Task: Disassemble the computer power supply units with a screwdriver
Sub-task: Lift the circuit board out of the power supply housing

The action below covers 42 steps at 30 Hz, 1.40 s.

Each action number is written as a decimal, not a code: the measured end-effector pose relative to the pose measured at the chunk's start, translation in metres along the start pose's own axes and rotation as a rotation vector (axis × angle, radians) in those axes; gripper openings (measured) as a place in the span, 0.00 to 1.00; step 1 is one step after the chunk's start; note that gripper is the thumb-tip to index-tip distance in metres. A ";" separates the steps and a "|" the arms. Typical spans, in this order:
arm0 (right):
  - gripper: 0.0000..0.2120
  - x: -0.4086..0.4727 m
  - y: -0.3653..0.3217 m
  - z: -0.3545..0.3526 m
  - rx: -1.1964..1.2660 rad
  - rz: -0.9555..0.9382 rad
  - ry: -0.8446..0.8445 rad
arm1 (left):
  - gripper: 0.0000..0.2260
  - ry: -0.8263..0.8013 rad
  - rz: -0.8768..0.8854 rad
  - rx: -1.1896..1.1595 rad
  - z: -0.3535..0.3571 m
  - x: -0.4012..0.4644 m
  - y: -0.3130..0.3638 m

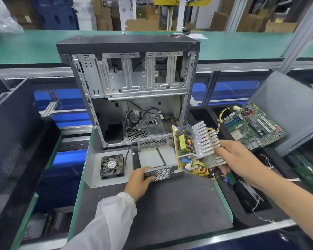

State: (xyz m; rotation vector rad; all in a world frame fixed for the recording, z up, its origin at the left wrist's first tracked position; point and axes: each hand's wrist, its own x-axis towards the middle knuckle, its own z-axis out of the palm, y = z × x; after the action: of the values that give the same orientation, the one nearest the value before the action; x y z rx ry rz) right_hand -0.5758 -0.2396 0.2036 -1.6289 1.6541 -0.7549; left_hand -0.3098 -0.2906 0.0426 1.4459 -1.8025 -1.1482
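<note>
The power supply is well on its way to pieces. The person's right hand (240,159) grasps the yellow circuit board (187,150) by its finned aluminium heat sink (205,141), holding it tilted up clear of its metal housing (157,156) over the counter's (179,204) right edge. The left hand (140,179) grips the housing's perforated near wall, steadying it on the dark mat near the middle of the counter. The fan (112,166) lies separate on a grey cover plate (96,177) toward the left edge, its lead trailing off. Behind stands the gutted tower case (130,83), and a motherboard (253,125) sits in the tray beyond the right edge. No screwdriver shows. What seems left is setting the board aside and sorting the shell parts.
</note>
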 end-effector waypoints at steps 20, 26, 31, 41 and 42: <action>0.13 -0.044 0.024 0.034 -0.610 -0.058 -0.073 | 0.06 0.268 0.285 0.356 -0.004 0.011 0.072; 0.14 -0.051 0.030 0.046 -0.748 -0.073 -0.120 | 0.16 -0.404 -0.552 -0.763 0.019 0.069 0.133; 0.14 -0.050 0.044 0.052 -0.850 -0.073 -0.122 | 0.06 -0.243 -0.531 -0.829 0.044 0.086 0.143; 0.12 -0.054 0.092 0.087 -0.813 -0.018 -0.225 | 0.11 -0.246 -0.163 -0.380 0.059 0.070 0.134; 0.12 -0.054 0.096 0.090 -0.810 -0.017 -0.237 | 0.12 -0.249 -0.135 -0.369 0.059 0.069 0.130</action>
State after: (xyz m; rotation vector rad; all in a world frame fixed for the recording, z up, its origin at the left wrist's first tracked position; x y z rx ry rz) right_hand -0.5618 -0.1761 0.0774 -2.1564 1.8813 0.1572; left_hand -0.4405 -0.3340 0.1219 1.2634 -1.5549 -1.6924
